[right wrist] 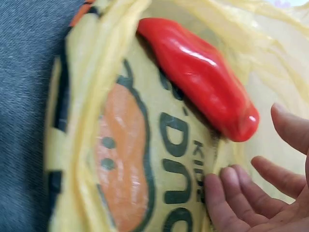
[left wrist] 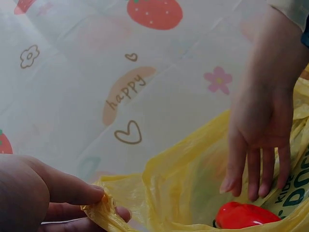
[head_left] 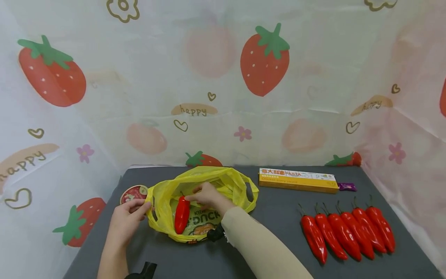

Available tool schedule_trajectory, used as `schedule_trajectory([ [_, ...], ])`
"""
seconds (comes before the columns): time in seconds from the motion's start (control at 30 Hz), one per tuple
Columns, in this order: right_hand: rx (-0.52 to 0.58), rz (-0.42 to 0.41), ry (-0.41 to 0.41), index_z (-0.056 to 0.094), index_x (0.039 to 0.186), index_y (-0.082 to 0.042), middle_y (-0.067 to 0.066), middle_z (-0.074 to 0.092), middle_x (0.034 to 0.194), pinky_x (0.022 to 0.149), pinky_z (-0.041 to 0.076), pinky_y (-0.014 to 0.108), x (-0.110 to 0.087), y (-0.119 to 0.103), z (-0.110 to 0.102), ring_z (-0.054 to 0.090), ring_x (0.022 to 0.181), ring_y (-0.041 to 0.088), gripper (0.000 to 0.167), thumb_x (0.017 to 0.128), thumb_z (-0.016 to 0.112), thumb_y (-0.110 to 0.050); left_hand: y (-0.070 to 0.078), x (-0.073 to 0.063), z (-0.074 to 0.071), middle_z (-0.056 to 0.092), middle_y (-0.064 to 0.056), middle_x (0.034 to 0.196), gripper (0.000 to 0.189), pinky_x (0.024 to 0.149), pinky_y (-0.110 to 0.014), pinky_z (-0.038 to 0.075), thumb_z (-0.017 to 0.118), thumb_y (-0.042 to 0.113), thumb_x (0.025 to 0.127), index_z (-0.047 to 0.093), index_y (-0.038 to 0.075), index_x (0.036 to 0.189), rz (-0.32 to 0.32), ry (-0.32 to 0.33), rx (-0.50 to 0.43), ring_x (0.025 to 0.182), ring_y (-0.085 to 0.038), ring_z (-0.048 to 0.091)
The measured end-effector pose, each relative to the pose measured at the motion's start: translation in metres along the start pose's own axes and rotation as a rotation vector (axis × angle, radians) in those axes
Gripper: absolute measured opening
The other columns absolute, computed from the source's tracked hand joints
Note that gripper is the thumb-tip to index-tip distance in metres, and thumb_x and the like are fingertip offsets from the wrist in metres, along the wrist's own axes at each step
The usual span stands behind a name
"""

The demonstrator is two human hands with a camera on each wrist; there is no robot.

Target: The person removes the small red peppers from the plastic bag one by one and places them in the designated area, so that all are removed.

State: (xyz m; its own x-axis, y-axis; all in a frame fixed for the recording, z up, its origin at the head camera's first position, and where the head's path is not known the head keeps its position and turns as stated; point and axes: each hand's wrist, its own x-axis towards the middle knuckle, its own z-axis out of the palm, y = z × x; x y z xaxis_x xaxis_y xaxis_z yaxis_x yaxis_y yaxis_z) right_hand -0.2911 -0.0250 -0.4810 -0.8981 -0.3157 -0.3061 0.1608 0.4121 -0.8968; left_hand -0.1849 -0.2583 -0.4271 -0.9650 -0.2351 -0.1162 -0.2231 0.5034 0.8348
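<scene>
A yellow plastic bag (head_left: 161, 211) lies on the table with its mouth spread wide. My left hand (head_left: 122, 221) pinches the bag's left edge between thumb and fingers, as the left wrist view also shows. Inside the bag rests one red chili pepper (right wrist: 200, 77), on the printed side. My right hand (head_left: 210, 197) reaches into the bag beside the pepper's stem end. In the right wrist view its fingers (right wrist: 270, 174) are spread and apart from the pepper, with nothing held. Several more red chili peppers (head_left: 343, 236) lie in a row at the right.
A yellow and white pasta box (head_left: 297, 181) lies at the back right, with a purple packet (head_left: 347, 186) at its right end. A round red-labelled container (head_left: 133, 192) sits behind my left hand. A strawberry-patterned cloth (head_left: 216, 85) rises around the dark table (head_left: 275, 228).
</scene>
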Motion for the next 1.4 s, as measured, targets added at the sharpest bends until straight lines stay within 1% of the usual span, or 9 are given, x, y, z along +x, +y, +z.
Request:
schedule_trajectory([
  [0.13,-0.072,-0.005,-0.009,0.061,0.134,-0.002,0.013,0.064,0.125,0.084,0.058,0.042,0.000,0.002,0.005,0.065,0.100,0.026,0.061,0.087,0.080,-0.035,0.000,0.000,0.001,0.075,-0.007,0.102,0.053,0.074,-0.023,0.053,0.065,0.043,0.097,0.065,-0.001,0.127,0.012,-0.003,0.005,0.094,-0.025,0.065],
  [0.33,-0.188,-0.017,-0.012,0.061,0.135,-0.003,0.013,0.064,0.130,0.093,0.053,0.044,0.005,0.006,0.018,0.062,0.112,0.029,0.067,0.083,0.083,-0.039,-0.001,0.001,0.002,0.077,-0.010,0.101,0.050,0.076,-0.024,0.053,0.065,0.041,0.098,0.066,0.000,0.126,0.029,-0.013,0.006,0.093,-0.019,0.065],
  [0.5,-0.269,-0.010,0.020,0.064,0.132,-0.006,0.011,0.063,0.126,0.090,0.052,0.041,0.008,0.006,0.023,0.058,0.109,0.027,0.065,0.081,0.084,-0.042,-0.001,-0.001,0.002,0.077,-0.008,0.100,0.050,0.074,-0.023,0.052,0.066,0.042,0.098,0.066,0.000,0.126,0.013,-0.009,0.004,0.093,-0.020,0.065],
  [0.6,-0.228,-0.008,0.025,0.062,0.129,-0.001,0.012,0.063,0.121,0.088,0.052,0.042,0.008,0.005,0.021,0.058,0.104,0.027,0.065,0.081,0.084,-0.039,-0.001,0.000,0.001,0.077,-0.006,0.098,0.052,0.075,-0.025,0.052,0.066,0.043,0.097,0.065,0.000,0.127,0.014,-0.011,0.005,0.091,-0.019,0.064],
  [0.77,-0.028,-0.017,0.050,0.051,0.133,0.003,0.015,0.060,0.118,0.084,0.056,0.040,0.010,0.006,0.016,0.063,0.093,0.025,0.069,0.082,0.085,-0.028,0.000,0.001,0.001,0.077,-0.006,0.098,0.050,0.075,-0.026,0.053,0.065,0.041,0.098,0.066,0.000,0.126,0.031,-0.014,0.007,0.086,-0.013,0.062],
  [0.87,0.097,-0.027,0.030,0.046,0.138,0.003,0.018,0.060,0.118,0.079,0.060,0.042,0.011,0.007,0.013,0.069,0.085,0.026,0.069,0.084,0.083,-0.019,0.000,0.000,0.001,0.077,-0.005,0.097,0.048,0.075,-0.025,0.053,0.065,0.039,0.098,0.066,-0.001,0.125,0.032,-0.013,0.002,0.085,-0.012,0.062],
  [0.97,0.169,-0.031,-0.005,0.043,0.140,0.003,0.020,0.060,0.118,0.075,0.061,0.046,0.009,0.006,0.010,0.072,0.082,0.029,0.066,0.087,0.079,-0.013,0.000,0.000,0.001,0.077,-0.006,0.097,0.047,0.074,-0.023,0.053,0.065,0.038,0.099,0.066,-0.001,0.125,0.034,-0.015,0.000,0.085,-0.012,0.063],
  [1.27,0.217,0.011,-0.132,0.044,0.145,-0.001,0.018,0.060,0.122,0.078,0.060,0.048,0.002,0.004,-0.003,0.072,0.092,0.030,0.063,0.091,0.074,-0.012,0.002,-0.001,0.003,0.077,-0.006,0.098,0.047,0.071,-0.022,0.051,0.066,0.037,0.098,0.065,-0.002,0.125,0.026,-0.010,0.012,0.091,-0.023,0.063],
  [1.4,0.177,0.006,-0.136,0.046,0.145,-0.002,0.016,0.062,0.119,0.079,0.060,0.047,-0.006,0.007,-0.010,0.071,0.094,0.028,0.063,0.091,0.075,-0.015,0.003,-0.002,0.001,0.075,-0.004,0.099,0.050,0.071,-0.023,0.051,0.066,0.040,0.098,0.065,-0.001,0.125,0.016,-0.007,0.022,0.088,-0.020,0.061],
])
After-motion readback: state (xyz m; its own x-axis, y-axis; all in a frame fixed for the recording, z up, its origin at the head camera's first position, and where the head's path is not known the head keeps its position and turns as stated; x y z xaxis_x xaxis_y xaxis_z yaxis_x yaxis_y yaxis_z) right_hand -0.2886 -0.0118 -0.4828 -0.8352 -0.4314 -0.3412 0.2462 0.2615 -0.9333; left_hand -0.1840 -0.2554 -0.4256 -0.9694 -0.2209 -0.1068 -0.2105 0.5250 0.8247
